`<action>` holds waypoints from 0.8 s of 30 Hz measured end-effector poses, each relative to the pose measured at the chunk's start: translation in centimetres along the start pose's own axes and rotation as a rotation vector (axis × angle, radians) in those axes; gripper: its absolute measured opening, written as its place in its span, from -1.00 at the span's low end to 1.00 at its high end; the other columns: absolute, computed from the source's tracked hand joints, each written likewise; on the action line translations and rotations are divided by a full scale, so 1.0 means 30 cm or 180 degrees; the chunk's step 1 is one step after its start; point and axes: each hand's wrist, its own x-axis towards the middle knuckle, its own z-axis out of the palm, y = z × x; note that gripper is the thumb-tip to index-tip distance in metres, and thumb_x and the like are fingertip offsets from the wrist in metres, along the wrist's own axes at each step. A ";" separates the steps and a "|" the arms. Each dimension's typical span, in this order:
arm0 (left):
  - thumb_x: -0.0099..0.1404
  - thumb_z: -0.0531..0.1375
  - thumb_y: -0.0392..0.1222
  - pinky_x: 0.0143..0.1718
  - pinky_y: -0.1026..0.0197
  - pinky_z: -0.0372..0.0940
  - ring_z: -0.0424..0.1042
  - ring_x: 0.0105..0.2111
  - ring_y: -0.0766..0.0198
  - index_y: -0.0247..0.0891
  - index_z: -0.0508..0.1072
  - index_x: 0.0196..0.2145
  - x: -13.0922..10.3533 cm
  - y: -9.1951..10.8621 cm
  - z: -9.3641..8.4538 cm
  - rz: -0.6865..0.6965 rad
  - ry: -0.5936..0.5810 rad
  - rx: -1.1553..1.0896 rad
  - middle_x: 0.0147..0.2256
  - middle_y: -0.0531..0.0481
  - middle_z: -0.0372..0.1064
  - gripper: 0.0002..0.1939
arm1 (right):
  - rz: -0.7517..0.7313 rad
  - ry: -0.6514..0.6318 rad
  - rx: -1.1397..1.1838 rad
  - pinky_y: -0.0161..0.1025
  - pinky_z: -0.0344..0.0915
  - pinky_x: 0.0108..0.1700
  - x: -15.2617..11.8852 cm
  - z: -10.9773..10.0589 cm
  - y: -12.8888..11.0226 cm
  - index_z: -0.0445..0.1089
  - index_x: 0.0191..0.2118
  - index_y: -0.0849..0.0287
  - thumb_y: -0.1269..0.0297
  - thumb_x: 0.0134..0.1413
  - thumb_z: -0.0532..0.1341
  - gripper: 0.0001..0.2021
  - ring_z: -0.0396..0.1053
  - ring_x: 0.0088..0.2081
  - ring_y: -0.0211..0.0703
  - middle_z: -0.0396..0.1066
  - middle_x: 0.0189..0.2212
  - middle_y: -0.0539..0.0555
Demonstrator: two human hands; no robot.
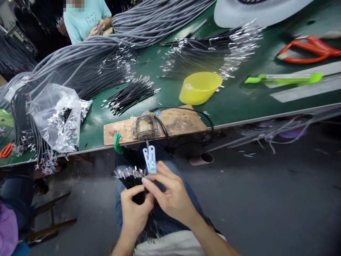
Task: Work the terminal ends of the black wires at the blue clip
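My left hand (135, 209) is closed around a bundle of short black wires (131, 180) with silvery tips, held over my lap. Beside it, my right hand (169, 192) has thumb and forefinger pinched together at the bundle's right edge; what sits between those fingertips is too small to name. A light blue clothespin (150, 159) hangs just above my right fingertips, on the shaft of a small motor (145, 127). The motor is mounted on a wooden board (181, 122) at the table's front edge.
On the green table (239, 103) lie wire piles (133, 94), a yellow cup (199, 88), a plastic bag (57, 117), a green marker (287, 78) and orange-handled scissors (311, 48). A green clamp (117, 143) grips the board's left end. A person (85, 23) sits across.
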 end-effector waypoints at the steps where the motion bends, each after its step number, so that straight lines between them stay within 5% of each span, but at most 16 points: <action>1: 0.04 0.24 -0.20 -0.44 0.24 0.30 0.37 -0.53 0.25 -0.29 0.55 -0.54 0.000 0.004 0.000 -0.0023 0.0098 -0.0056 -0.56 0.01 0.47 -0.88 | -0.0028 0.0133 -0.0098 -0.25 0.17 -0.41 -0.006 0.006 0.004 0.23 -0.56 0.18 0.52 0.08 0.09 -0.76 0.16 -0.53 -0.24 0.19 -0.63 -0.04; 5: 0.04 0.25 -0.18 -0.59 0.32 0.22 0.25 -0.67 0.37 -0.29 0.45 -0.66 -0.003 0.025 0.000 -0.0102 0.0278 -0.0471 -0.70 0.08 0.33 -0.81 | -0.0293 0.0738 -0.0364 -0.24 0.13 -0.43 -0.034 0.034 0.011 0.20 -0.56 0.17 0.59 0.01 0.10 -0.77 0.13 -0.53 -0.23 0.17 -0.64 -0.03; 9: 0.08 0.23 -0.08 -0.69 0.34 0.10 0.13 -0.75 0.43 -0.30 0.42 -0.70 -0.005 0.037 0.008 -0.0264 0.0241 -0.0762 -0.79 0.12 0.20 -0.69 | 0.0024 0.0929 0.0426 -0.26 0.16 -0.42 -0.051 0.055 0.027 0.30 -0.54 0.18 0.57 0.00 0.14 -0.81 0.20 -0.51 -0.25 0.28 -0.60 -0.02; 13: 0.04 0.25 0.08 -0.71 0.33 0.08 0.14 -0.78 0.42 -0.32 0.47 -0.69 0.000 0.038 0.011 -0.0431 0.0106 -0.0927 -0.81 0.09 0.20 -0.60 | 0.1235 0.0545 0.1852 -0.27 0.14 -0.49 -0.070 0.062 0.066 0.31 -0.65 0.19 0.35 0.05 0.13 -0.72 0.20 -0.56 -0.25 0.25 -0.65 -0.02; 16: 0.02 0.27 0.09 -0.70 0.33 0.07 0.13 -0.77 0.43 -0.31 0.48 -0.69 0.006 0.039 0.005 -0.0425 0.0107 -0.0952 -0.81 0.09 0.20 -0.60 | 0.1891 0.0211 0.2444 -0.27 0.14 -0.49 -0.071 0.044 0.082 0.39 -0.56 0.19 0.17 0.06 0.12 -0.72 0.20 -0.54 -0.23 0.26 -0.59 0.00; 19: 0.00 0.27 0.11 -0.70 0.32 0.05 0.12 -0.78 0.42 -0.30 0.47 -0.71 0.011 0.042 -0.007 -0.0483 -0.0121 -0.1022 -0.81 0.08 0.20 -0.60 | 0.1767 -0.0068 0.2380 -0.29 0.18 -0.43 -0.049 0.006 0.073 0.45 -0.39 0.17 0.16 -0.04 0.22 -0.82 0.23 -0.46 -0.22 0.30 -0.49 0.02; 24: 0.01 0.29 -0.03 -0.66 0.30 0.10 0.16 -0.73 0.39 -0.29 0.42 -0.71 0.001 0.054 -0.006 -0.0450 -0.0099 -0.0908 -0.77 0.08 0.24 -0.68 | 0.1684 -0.0263 0.2286 -0.29 0.19 -0.46 -0.034 -0.012 0.045 0.32 -0.56 0.18 0.20 -0.02 0.24 -0.78 0.23 -0.51 -0.23 0.23 -0.59 -0.02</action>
